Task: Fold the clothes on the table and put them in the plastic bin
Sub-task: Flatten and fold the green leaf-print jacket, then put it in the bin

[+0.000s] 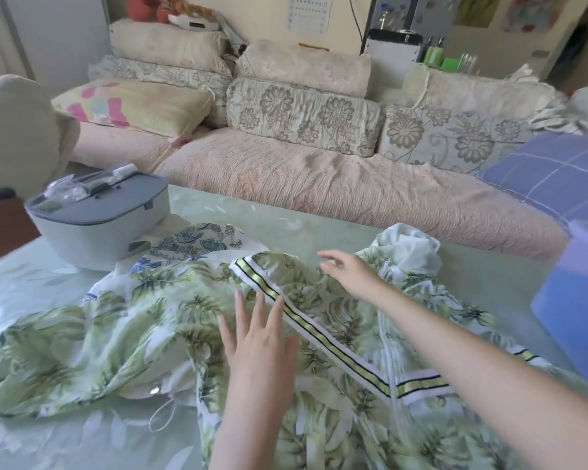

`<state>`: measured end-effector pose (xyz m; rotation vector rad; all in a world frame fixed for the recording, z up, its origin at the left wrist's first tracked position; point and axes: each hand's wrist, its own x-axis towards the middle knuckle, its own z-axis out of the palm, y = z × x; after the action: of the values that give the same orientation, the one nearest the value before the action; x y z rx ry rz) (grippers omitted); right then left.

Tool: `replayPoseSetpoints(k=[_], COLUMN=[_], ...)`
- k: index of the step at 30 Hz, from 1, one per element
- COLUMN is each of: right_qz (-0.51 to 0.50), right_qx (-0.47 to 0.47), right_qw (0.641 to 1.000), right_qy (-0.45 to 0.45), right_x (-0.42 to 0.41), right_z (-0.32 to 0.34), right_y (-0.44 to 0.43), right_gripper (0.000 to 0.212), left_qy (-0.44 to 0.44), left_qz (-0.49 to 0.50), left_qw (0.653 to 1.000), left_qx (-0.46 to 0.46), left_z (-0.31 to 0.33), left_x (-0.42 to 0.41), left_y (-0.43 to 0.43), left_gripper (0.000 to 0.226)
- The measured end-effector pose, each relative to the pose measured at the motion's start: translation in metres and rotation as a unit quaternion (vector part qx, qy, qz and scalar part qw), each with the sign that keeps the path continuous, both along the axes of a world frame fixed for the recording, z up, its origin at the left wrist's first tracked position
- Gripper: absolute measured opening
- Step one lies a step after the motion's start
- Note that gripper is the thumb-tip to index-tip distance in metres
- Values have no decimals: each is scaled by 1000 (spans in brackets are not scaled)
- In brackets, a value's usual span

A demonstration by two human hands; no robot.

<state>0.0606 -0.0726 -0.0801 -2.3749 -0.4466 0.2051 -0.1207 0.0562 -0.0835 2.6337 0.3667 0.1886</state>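
Left grip [258, 340] spread flat on leafy jacket [116, 334]; right grip [350, 270] (fingers loose) over it.

Lower centre, the left hand [258, 337] lies flat, fingers spread, on a crumpled green leaf-print jacket [116, 330]; the right hand [350, 273] reaches across it, fingers loose. A translucent blue plastic bin [571, 300] stands mid-right.

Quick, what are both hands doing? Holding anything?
Left hand: open, fingers spread over the leaf-print jacket, gripping nothing.
Right hand: open, fingers relaxed above the jacket, holding nothing.
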Motion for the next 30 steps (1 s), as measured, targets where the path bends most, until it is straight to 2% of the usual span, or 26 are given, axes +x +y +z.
replayPoseSetpoints(k=[3,5,9,10,11,14,17,19,20,22,24,27,30], right_qz=[69,94,-11,-22,-4,77,32,3,9,37,39,26,65], right_qx=[-79,-106,22,41,39,17,81,2,-87,-247,-243,-141,-176], right_qw=[994,990,989,987,989,994,992,998,995,968,969,989,981], right_qy=[30,16,-145,-156,-145,-75,-92,-69,-39,-14,-28,-40,-56], right_x=[23,30,28,23,18,1,-4,2,3,5,1,-19,-61], right_z=[1,2,6,4,-1,-15,-17,-30,-40,-63,-74,-59,-36], right_y=[36,56,81,84,87,79,40,0,-21,-54,-67,-63,-70], right_gripper=[41,39,19,17,21,56,58,56,58,62,62,60,64], left_qy=[38,54,68,74,82,102,97,91,89,87,89,88,83], left_qz=[-2,-1,8,12,16,23,31,43,46,44,36,36,35], left_qw=[999,999,998,997,996,995,995,995,995,995,995,995,996], left_qx=[-7,10,13,21,26,11,2,1,1,7,24,18,18], left_z=[-7,-12,-16,-17,-19,-23,-22,-21,-21,-24,-28,-31,-30], left_x=[9,12,13,14,13,11,13,16,17,17,16,16,14], left_y=[8,15,20,20,21,25,23,20,19,19,21,25,27], left_gripper=[64,67,68,69,71,73,70,68,68,67,68,67,66])
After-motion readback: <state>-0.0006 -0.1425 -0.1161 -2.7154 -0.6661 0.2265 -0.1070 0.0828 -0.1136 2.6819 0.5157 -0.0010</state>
